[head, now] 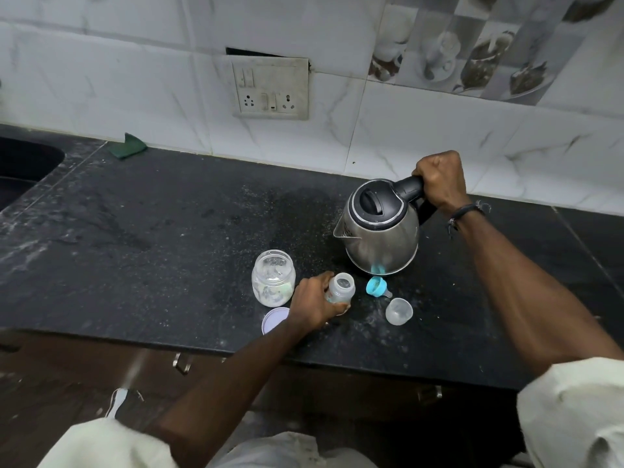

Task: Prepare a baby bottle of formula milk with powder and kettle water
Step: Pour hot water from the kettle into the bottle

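- Nearest the counter's front edge, a lilac lid (274, 318) and a clear dome cap (399, 311) lie loose on the black countertop (152, 231).
- Just beyond, the left hand (315, 307) wraps the open baby bottle (341, 289), steadying it upright beside the powder jar (273, 282); the teal teat ring (377, 287) lies close by.
- Farther back, the right hand (439, 180) grips the steel kettle (380, 228) by its handle (spout aimed left, lid closed).
- Pouring well probably means bringing the spout over the narrow mouth, tipping slowly, fingers kept low.
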Motion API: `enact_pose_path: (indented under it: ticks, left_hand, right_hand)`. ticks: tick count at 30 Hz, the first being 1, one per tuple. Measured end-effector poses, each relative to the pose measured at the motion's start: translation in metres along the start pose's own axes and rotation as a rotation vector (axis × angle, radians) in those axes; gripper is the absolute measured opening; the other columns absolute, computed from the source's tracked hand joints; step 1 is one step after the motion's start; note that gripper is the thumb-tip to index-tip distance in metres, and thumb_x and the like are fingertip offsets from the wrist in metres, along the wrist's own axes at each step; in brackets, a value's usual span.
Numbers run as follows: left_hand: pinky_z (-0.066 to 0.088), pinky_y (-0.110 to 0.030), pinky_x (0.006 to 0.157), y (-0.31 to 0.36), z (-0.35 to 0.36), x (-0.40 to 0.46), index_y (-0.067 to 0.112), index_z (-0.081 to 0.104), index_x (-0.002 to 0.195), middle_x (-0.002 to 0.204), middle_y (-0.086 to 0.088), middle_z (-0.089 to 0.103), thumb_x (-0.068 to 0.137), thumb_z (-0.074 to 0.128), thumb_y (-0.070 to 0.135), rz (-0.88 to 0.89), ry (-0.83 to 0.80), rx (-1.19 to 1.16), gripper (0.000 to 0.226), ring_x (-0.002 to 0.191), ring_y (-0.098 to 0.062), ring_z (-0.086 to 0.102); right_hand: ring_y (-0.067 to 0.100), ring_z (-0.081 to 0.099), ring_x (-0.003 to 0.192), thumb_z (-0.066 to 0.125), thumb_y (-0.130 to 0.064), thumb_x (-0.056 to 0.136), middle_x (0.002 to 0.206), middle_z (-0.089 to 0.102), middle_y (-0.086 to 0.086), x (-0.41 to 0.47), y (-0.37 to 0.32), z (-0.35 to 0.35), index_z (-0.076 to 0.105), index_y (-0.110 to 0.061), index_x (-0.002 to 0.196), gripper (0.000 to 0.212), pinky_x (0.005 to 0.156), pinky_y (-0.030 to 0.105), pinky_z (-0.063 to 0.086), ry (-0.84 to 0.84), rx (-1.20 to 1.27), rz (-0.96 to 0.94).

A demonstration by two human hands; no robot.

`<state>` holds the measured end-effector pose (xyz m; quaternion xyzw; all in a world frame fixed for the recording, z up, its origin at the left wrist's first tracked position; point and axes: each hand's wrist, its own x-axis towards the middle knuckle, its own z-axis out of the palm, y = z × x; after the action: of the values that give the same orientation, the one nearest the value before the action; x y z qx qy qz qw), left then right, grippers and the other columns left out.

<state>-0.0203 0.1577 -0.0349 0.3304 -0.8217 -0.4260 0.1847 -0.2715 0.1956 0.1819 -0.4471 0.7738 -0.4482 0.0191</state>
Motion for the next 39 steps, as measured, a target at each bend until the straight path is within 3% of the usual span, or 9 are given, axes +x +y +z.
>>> enact_pose_path:
  ticks: [4,5,7,12,17,22,28,39]
  left_hand:
    - [0.055,-0.037,0.078,0.001,-0.001,0.0,0.024,0.064,0.106,0.099,0.008,0.075,0.056,0.072,0.06,0.011,-0.006,0.017,0.063,0.089,-0.011,0.069]
    - [0.055,-0.037,0.078,0.0,-0.001,0.0,0.025,0.063,0.104,0.098,0.009,0.075,0.056,0.072,0.06,0.012,-0.009,0.017,0.06,0.088,-0.011,0.069]
    - [0.055,-0.038,0.078,-0.001,0.001,-0.001,0.025,0.064,0.103,0.098,0.009,0.075,0.057,0.074,0.059,0.013,-0.008,0.014,0.058,0.088,-0.01,0.069]
    - [0.056,-0.039,0.078,-0.001,0.0,0.0,0.025,0.064,0.103,0.097,0.01,0.074,0.057,0.074,0.058,0.024,-0.002,0.01,0.057,0.087,-0.01,0.069]
    - [0.056,-0.039,0.079,0.0,-0.001,-0.001,0.025,0.064,0.104,0.098,0.011,0.074,0.057,0.074,0.057,0.019,-0.009,-0.004,0.058,0.088,-0.007,0.069]
    - [0.056,-0.039,0.081,0.001,-0.001,0.0,0.026,0.065,0.107,0.1,0.012,0.075,0.055,0.074,0.058,0.002,-0.014,-0.028,0.062,0.09,-0.006,0.069]
    - [0.056,-0.04,0.082,0.001,-0.001,-0.001,0.025,0.066,0.108,0.1,0.011,0.075,0.055,0.074,0.058,0.005,-0.016,-0.048,0.063,0.091,-0.007,0.07]
    - [0.057,-0.039,0.08,0.002,-0.002,-0.002,0.025,0.067,0.108,0.098,0.012,0.075,0.055,0.075,0.058,0.007,-0.009,-0.046,0.063,0.089,-0.006,0.069]
  right_hand:
    - [0.007,0.026,0.038,0.054,-0.019,0.068,0.034,0.029,-0.009,-0.002,-0.002,0.0,0.048,-0.024,0.034,0.034,0.046,0.026,0.021,-0.063,-0.053,-0.027]
    - [0.006,0.028,0.041,0.053,-0.02,0.067,0.037,0.032,-0.009,-0.003,-0.002,0.0,0.048,-0.021,0.035,0.032,0.047,0.026,0.022,-0.064,-0.059,-0.035]
    - [0.016,0.033,0.048,0.052,-0.021,0.065,0.046,0.037,0.008,-0.004,0.003,0.001,0.049,-0.013,0.04,0.026,0.049,0.027,0.024,-0.073,-0.064,-0.055]
    - [0.019,0.026,0.053,0.052,-0.021,0.065,0.05,0.029,0.011,-0.002,0.002,0.003,0.045,0.006,0.049,0.032,0.05,0.03,0.023,-0.101,-0.143,-0.144]
    - [0.02,0.021,0.054,0.05,-0.022,0.065,0.05,0.023,0.009,-0.002,-0.005,0.003,0.041,0.005,0.048,0.033,0.049,0.031,0.021,-0.134,-0.248,-0.263]
    - [0.018,0.017,0.05,0.048,-0.024,0.065,0.045,0.02,0.002,-0.008,-0.012,0.003,0.028,-0.016,0.043,0.031,0.048,0.028,0.017,-0.179,-0.291,-0.347]
    - [0.022,0.019,0.05,0.047,-0.026,0.063,0.044,0.027,0.013,-0.01,-0.014,0.005,0.037,-0.003,0.045,0.032,0.049,0.031,0.022,-0.203,-0.385,-0.411]
    - [0.023,0.017,0.048,0.042,-0.034,0.063,0.042,0.026,0.009,-0.015,-0.016,0.005,0.039,-0.003,0.045,0.036,0.049,0.03,0.022,-0.201,-0.493,-0.462]
